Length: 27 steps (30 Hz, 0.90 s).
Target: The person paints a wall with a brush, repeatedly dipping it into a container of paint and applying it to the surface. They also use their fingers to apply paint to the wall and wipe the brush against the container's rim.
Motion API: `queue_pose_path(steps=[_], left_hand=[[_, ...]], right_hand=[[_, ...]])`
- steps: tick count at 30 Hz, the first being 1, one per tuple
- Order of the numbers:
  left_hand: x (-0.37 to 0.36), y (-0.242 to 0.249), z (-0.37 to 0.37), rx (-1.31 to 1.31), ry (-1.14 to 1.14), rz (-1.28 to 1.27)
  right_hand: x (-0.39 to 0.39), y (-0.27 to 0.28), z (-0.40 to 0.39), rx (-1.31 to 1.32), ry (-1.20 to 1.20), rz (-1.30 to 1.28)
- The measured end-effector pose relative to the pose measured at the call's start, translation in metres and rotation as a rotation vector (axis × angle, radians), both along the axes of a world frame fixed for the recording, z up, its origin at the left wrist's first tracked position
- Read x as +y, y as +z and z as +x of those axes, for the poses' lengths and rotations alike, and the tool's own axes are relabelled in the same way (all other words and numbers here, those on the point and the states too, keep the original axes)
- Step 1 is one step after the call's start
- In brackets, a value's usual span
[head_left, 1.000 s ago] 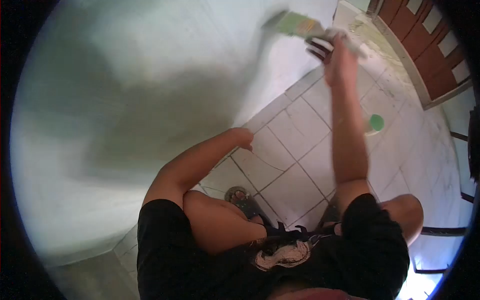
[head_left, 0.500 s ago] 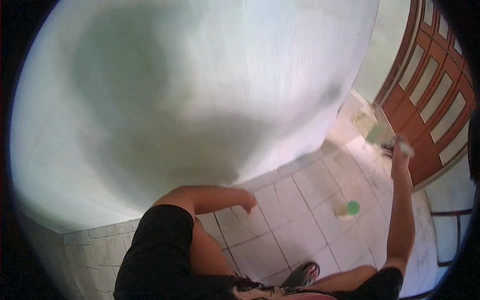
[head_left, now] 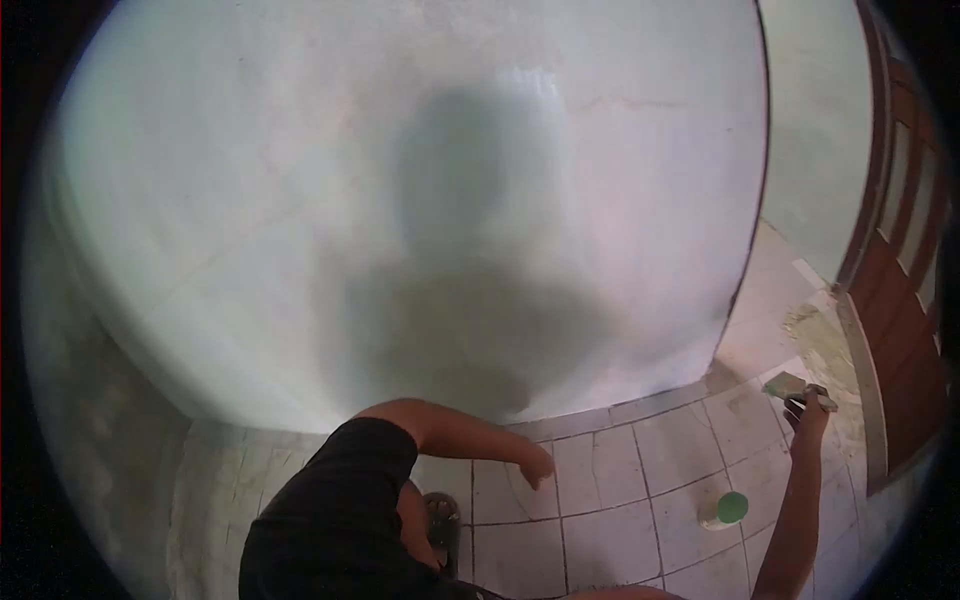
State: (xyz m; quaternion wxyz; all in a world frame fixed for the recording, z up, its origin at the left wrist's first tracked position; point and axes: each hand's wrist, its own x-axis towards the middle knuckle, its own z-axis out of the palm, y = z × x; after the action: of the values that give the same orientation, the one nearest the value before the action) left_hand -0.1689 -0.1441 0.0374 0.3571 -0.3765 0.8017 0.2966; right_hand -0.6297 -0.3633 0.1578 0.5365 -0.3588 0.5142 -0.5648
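Observation:
In my right hand (head_left: 808, 414), at the right side of the view, is a paintbrush (head_left: 786, 384). Its wide, green-stained end points left, and my fingers are closed around the handle. A container of green paint (head_left: 732, 507) stands on the floor tiles, below and left of that hand. My left hand (head_left: 538, 466) hangs low in front of the wall (head_left: 640, 230), loosely curled, with nothing visible in it. The wall is pale with whitish-green patches, and my shadow falls across it.
A brown door with pale panels (head_left: 905, 290) stands at the far right. Beside its frame, a yellowish smeared patch (head_left: 825, 340) marks the floor. Pale tiles (head_left: 600, 480) run along the wall's foot. My sandalled foot (head_left: 442, 520) shows at the bottom.
The view has swung, so the wall's edge and the door sit farther right. The right hand and brush appear lower in the picture, with the brush still held.

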Motion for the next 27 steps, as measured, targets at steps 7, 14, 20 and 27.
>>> queue_pose_path(steps=[7,14,20,27], left_hand=[[-0.022,-0.004,-0.103,0.205,-0.033,-0.038],[-0.039,0.000,-0.233,0.669,0.263,-0.141],[-0.033,0.038,-0.301,1.083,0.806,-0.096],[-0.028,0.018,-0.321,1.331,0.901,-0.118]], right_hand=[[-0.067,-0.080,0.008,-0.344,-0.023,0.057],[-0.105,-0.141,0.015,-0.401,-0.117,0.134],[-0.105,-0.118,0.014,-0.456,0.078,0.092],[-0.061,-0.060,-0.013,-0.318,-0.069,0.145]])
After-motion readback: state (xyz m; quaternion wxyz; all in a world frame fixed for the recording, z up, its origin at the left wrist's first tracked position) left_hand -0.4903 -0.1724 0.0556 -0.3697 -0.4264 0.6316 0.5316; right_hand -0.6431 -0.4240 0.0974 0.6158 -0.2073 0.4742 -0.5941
